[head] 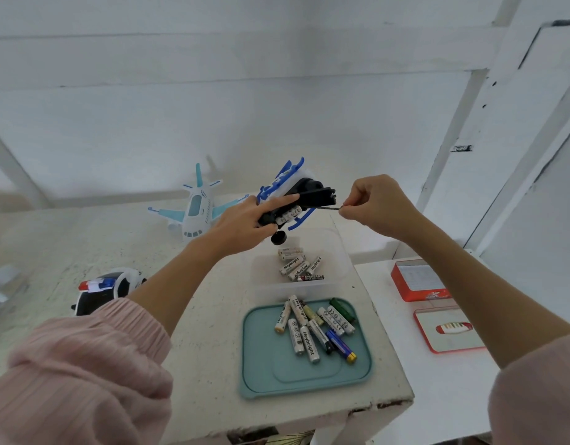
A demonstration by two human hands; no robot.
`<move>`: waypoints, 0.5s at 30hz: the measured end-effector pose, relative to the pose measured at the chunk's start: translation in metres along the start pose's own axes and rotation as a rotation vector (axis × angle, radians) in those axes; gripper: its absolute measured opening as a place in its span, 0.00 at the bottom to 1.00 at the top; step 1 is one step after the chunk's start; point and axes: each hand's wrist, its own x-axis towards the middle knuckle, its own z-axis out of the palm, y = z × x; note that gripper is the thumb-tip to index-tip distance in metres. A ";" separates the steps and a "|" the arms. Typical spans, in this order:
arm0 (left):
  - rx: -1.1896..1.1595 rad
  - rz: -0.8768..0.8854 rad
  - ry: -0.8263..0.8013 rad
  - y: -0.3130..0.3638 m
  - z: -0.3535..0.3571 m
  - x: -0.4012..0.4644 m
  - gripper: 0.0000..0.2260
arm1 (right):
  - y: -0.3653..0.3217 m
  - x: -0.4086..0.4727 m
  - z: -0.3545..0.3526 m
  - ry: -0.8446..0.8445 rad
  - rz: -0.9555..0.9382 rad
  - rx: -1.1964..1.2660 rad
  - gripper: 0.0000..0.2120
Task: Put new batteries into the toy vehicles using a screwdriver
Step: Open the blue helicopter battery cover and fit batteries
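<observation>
**A:** Where does it stand?

**B:** Your left hand point(245, 220) is wrapped around the blue-and-white toy helicopter point(290, 197), held in the air above the clear tub of batteries point(336, 252), belly turned up. Batteries point(288, 216) sit in its open bay, and the black cover point(319, 194) looks swung open. Your right hand point(376, 203) pinches the end of a thin screwdriver point(327, 207), fingers curled tight, with its tip at the cover's edge.

**A:** How do I do this part well?

**B:** I judge you're at the cover screw. Keep the shaft in line with the screw and press in as you twist, so the tip doesn't skip. Brace the toy with your left forefinger, which lies straight along the body.

**A:** And if the screw drops?

**B:** Stay above the tub, so it lands there and not on the counter point(213, 316). The teal tray point(261, 364), nearer you than the tub, holds a mixed heap of cells; I can't tell which pile is new. The toy plane point(197, 210) and police car point(107, 287), left of the tub, wait their turn.
</observation>
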 end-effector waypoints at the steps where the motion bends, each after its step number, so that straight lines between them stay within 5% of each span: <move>1: 0.003 -0.002 0.001 -0.001 0.000 0.000 0.26 | 0.001 -0.001 -0.002 -0.021 0.007 -0.019 0.06; 10: 0.026 -0.028 0.035 0.004 -0.007 0.006 0.27 | 0.007 -0.011 0.003 -0.039 0.025 -0.141 0.04; 15: -0.161 -0.100 0.073 0.000 -0.006 0.002 0.27 | 0.008 -0.015 0.005 -0.075 0.008 -0.067 0.04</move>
